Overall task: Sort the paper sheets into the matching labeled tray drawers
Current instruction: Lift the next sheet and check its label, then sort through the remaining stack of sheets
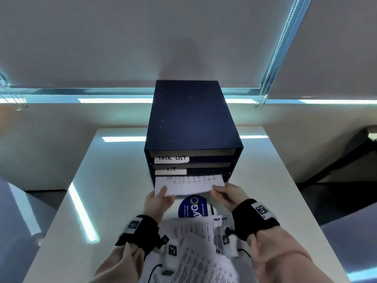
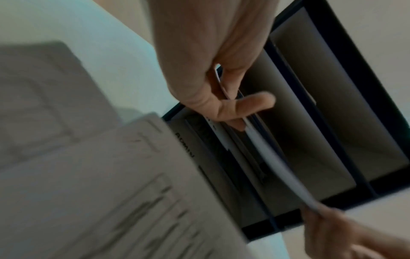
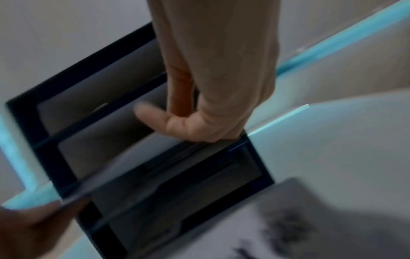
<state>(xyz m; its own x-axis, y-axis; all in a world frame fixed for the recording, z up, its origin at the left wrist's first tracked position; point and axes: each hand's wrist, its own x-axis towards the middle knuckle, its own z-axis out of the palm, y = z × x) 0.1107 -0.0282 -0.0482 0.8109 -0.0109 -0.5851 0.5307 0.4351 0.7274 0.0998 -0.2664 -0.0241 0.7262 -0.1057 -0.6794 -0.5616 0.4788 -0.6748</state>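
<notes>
Printed sheet (image 1: pixel 187 184) pinched between my left hand (image 1: pixel 158 202) and right hand (image 1: pixel 227 196) enters the third drawer (image 1: pixel 225 176); next, push it level inside.

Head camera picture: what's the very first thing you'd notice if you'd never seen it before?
Probably the dark blue drawer box standing in the middle of the white table, with handwritten labels TASK LIST and I.T on its upper trays. Right under those, the left hand and right hand pinch a printed sheet at a lower slot. More loose papers lie between the wrists.
</notes>
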